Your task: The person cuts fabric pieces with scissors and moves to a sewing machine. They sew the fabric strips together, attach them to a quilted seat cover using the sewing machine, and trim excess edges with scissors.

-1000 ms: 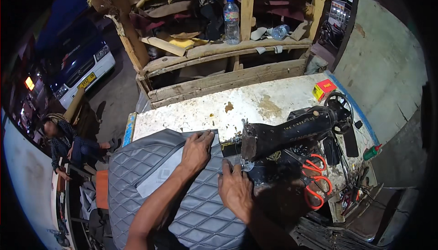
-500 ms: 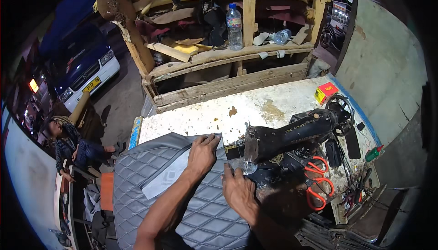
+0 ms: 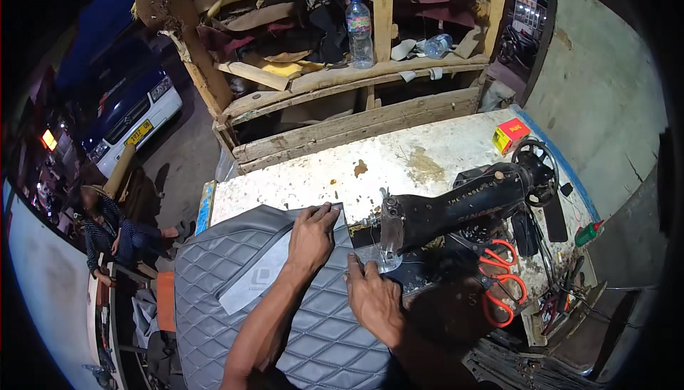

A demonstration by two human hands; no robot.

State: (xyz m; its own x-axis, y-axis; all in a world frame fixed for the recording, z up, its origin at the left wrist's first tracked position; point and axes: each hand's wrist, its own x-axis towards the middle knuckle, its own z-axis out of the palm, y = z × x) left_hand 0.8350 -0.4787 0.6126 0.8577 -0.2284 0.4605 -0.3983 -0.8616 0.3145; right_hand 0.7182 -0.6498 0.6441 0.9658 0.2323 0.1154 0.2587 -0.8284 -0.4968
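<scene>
My left hand (image 3: 311, 242) lies on the upper part of a grey diamond-quilted cover (image 3: 206, 262), fingers stretched along its dark top edge, beside a pale grey panel (image 3: 249, 287). My right hand (image 3: 373, 303) rests flat with fingers apart on the cover’s right side, just below the clear presser foot (image 3: 389, 259) of a black sewing machine (image 3: 449, 208). Neither hand is gripping anything. Orange-handled scissors (image 3: 507, 277) lie on the machine’s dark base, right of my right hand.
A worn white table (image 3: 385, 144) bears a red-yellow box (image 3: 510, 136), a black phone (image 3: 554, 219) and a green bottle (image 3: 587, 235). Behind is a wooden frame (image 3: 382, 16) with scraps and plastic bottles. At left, a person (image 3: 107, 233) sits near a parked van (image 3: 121, 112).
The head view shifts slightly. Both hands and the cover stay in nearly the same places, with only slight movement beside the machine.
</scene>
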